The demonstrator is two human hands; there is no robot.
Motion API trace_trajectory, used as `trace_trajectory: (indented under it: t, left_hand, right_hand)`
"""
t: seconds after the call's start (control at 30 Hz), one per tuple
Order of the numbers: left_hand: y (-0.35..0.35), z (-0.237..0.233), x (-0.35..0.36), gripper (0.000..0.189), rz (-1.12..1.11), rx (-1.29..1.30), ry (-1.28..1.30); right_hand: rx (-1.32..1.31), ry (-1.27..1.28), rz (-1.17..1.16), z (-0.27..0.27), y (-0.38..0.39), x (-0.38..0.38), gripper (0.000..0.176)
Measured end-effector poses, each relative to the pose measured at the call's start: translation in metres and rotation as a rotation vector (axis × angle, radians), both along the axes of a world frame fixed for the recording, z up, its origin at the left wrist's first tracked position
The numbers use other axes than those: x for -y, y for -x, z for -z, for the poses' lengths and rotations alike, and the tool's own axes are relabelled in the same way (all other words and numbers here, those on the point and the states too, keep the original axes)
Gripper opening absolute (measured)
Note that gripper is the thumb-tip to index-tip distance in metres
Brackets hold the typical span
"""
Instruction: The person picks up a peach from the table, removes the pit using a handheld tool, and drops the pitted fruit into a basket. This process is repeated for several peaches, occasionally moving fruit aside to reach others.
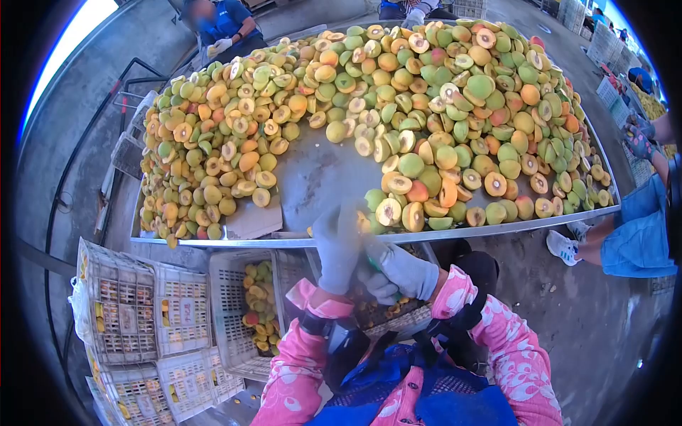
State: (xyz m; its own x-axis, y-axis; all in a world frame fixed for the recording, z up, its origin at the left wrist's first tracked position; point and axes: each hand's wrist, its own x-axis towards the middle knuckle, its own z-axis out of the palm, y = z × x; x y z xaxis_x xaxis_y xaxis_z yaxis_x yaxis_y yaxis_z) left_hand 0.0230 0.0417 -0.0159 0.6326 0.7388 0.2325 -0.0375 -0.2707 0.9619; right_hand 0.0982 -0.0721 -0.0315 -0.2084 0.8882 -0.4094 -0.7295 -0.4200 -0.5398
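Note:
My left hand (337, 248), in a pale grey glove, is at the table's front edge, its fingers blurred around a yellowish piece of fruit (364, 223). Just to the right and lower, my right hand (403, 273), gloved too, has its fingers curled; something green shows at its palm, too hidden to name. Halved and whole yellow-green fruit (426, 128) lies heaped on the metal table (312, 167), close beyond both hands. Beneath my hands is a crate (401, 323) with some fruit inside.
White plastic crates (185, 305) stand at the lower left, beside a crate (231, 312) holding fruit. A person in blue (231, 25) works across the table, another person's gloved hand (413, 18) shows at the top, and a person in blue shorts (639, 227) is at the right.

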Motion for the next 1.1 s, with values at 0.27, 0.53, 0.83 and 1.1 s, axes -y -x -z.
trace_trajectory:
  t: [0.27, 0.53, 0.83, 1.1]
  left_hand:
    - [-0.002, 0.003, -0.002, 0.015, 0.108, -0.082, 0.33]
    - [-0.004, 0.017, -0.001, 0.023, 0.299, 0.268, 0.384]
    - [0.006, 0.024, 0.006, 0.026, 0.129, 0.171, 0.564]
    - [0.149, 0.048, -0.064, 0.018, -0.924, -0.396, -0.534]
  right_hand:
    - [0.389, -0.013, 0.149, -0.003, 0.014, 0.001, 0.057]
    - [-0.434, -0.311, -0.188, 0.013, -0.006, 0.006, 0.058]
    - [-0.384, -0.211, -0.111, 0.017, 0.015, 0.013, 0.058]
    - [1.766, -0.107, -0.332, 0.084, 0.012, 0.025, 0.045]
